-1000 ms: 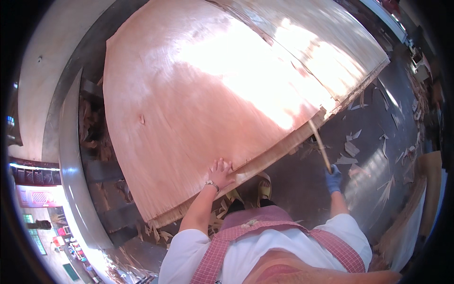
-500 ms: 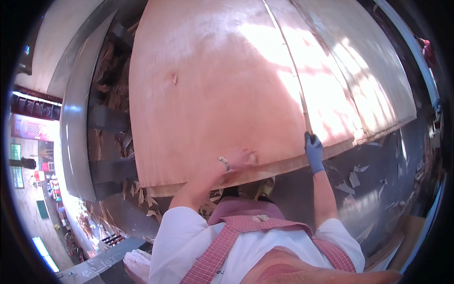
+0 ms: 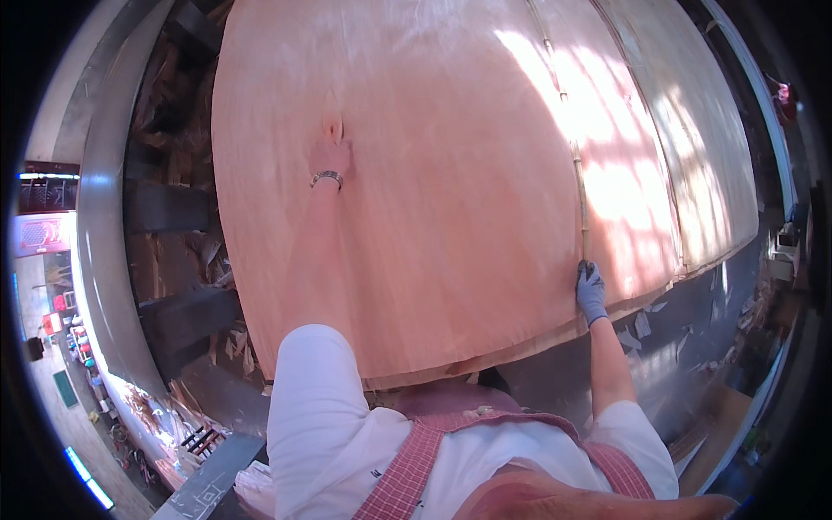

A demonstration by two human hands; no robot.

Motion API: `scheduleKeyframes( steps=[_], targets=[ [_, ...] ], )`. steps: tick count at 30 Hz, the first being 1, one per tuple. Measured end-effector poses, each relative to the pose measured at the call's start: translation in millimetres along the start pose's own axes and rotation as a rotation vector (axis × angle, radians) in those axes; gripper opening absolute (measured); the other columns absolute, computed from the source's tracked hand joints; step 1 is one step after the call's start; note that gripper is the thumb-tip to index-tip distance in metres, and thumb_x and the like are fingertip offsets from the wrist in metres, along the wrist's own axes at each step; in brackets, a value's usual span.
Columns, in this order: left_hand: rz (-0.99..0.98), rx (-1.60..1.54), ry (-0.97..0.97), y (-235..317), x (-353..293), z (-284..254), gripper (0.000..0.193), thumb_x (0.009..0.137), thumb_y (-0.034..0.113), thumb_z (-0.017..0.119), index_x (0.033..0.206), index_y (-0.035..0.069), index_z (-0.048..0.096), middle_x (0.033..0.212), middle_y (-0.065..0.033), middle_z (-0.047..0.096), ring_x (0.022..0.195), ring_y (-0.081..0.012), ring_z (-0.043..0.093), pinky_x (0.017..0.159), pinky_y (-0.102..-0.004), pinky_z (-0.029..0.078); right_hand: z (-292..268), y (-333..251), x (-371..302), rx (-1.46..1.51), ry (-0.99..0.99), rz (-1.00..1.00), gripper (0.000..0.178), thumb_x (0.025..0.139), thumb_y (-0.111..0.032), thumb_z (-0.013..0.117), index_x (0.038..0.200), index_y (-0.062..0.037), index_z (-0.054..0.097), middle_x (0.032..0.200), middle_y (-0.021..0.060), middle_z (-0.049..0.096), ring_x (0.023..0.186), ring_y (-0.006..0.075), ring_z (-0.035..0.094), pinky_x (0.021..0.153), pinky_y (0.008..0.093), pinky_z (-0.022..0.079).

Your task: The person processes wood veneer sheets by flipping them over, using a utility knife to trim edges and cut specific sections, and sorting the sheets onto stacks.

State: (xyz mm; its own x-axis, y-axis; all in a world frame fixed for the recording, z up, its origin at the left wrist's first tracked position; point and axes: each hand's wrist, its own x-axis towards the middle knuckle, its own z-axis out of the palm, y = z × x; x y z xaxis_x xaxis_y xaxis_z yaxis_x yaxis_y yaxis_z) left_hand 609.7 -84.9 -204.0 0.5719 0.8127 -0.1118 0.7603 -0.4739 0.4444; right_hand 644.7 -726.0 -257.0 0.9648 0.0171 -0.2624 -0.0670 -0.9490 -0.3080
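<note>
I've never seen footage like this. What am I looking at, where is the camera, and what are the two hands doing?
There is no machine here: a person wears a wide-angle camera on the head, looking down, which is why straight edges bend. The big pinkish sheet is thin wood veneer lying on a stack of similar sheets. The bare left hand, with a metal bracelet at the wrist, rests flat on the sheet beside a knot in the wood. The right hand, in a blue glove, grips the near end of a long thin stick that runs across the sheet. Wood scraps litter the floor.
</note>
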Motion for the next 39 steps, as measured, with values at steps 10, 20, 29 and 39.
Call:
scheduleKeyframes(
  steps=[10,20,29,39],
  targets=[
    [-0.326,-0.975,-0.227,-68.6,35.1,-32.7,0.045,0.097,0.045,0.053,0.08,0.003,0.06,0.063,-0.0032,0.057,0.045,-0.0103,0.05,0.039,-0.0252,0.039,3.3,-11.2,-3.5,-0.019,-0.015,0.064,0.041,0.099,-0.042,0.042,0.107,-0.0048,0.057,0.102,0.0266,0.063,0.097,0.0466,0.059,0.081,0.0511,0.047],
    [-0.463,-0.515,0.066,-298.1,-310.1,-79.9,0.032,0.099,0.032,0.045,0.105,0.006,0.064,0.065,-0.0072,0.059,0.054,-0.0187,0.054,0.048,-0.0338,0.044,7.3,14.3,-3.2,0.078,0.097,-0.012,0.052,0.096,-0.052,0.041,0.111,-0.0048,0.057,0.106,0.0253,0.065,0.099,0.0442,0.062,0.083,0.0523,0.048],
    [-1.13,-0.24,-0.169,-476.1,-725.7,-148.1,0.035,0.097,0.028,0.04,0.106,0.003,0.064,0.077,-0.0146,0.066,0.064,-0.0276,0.063,0.058,-0.0423,0.051,-29.8,-132.6,-150.6,0.007,0.236,-0.095,0.053,0.093,-0.052,0.05,0.109,-0.0034,0.064,0.099,0.0218,0.068,0.097,0.0386,0.064,0.084,0.0459,0.05],
    [-1.35,-0.628,0.097,-659.5,-860.3,-188.4,0.031,0.095,0.024,0.041,0.104,0.003,0.062,0.075,-0.0156,0.065,0.058,-0.0275,0.063,0.05,-0.0414,0.051,153.8,-482.4,-445.1,0.71,-0.395,-0.246,0.042,0.091,-0.05,0.058,0.076,-0.0109,0.059,0.051,-0.0001,0.046,0.037,0.0138,0.042,0.034,0.0305,0.034]
  ],
)
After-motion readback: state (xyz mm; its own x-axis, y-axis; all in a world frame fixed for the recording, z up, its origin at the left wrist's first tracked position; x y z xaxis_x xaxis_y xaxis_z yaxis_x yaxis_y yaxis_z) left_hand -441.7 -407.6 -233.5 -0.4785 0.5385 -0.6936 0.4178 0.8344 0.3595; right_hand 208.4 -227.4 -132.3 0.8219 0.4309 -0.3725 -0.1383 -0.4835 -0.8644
